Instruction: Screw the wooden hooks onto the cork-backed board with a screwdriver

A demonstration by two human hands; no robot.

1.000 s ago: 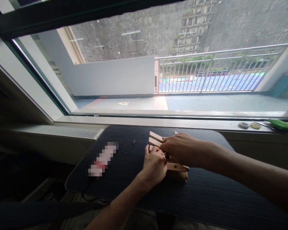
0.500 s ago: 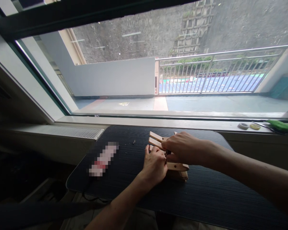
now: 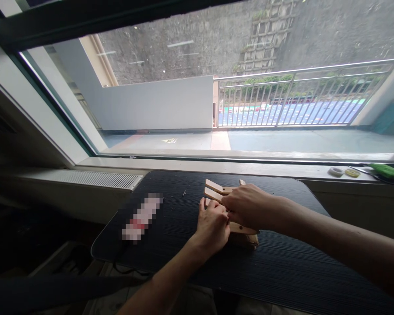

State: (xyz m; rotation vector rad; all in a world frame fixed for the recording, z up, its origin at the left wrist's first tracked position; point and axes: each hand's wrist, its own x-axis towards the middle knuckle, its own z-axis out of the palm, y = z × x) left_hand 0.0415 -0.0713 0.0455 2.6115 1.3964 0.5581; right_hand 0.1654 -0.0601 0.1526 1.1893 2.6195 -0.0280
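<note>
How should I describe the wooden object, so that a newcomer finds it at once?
By the large window stands a dark table. Around its middle, the left hand and right hand partly cover the wooden object. Its pale slats, some with dark holes, set it apart from the pixelated pinkish item to the left.

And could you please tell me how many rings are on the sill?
2: the pale ring and, right of it, the yellow ring, both on the sill.
</note>
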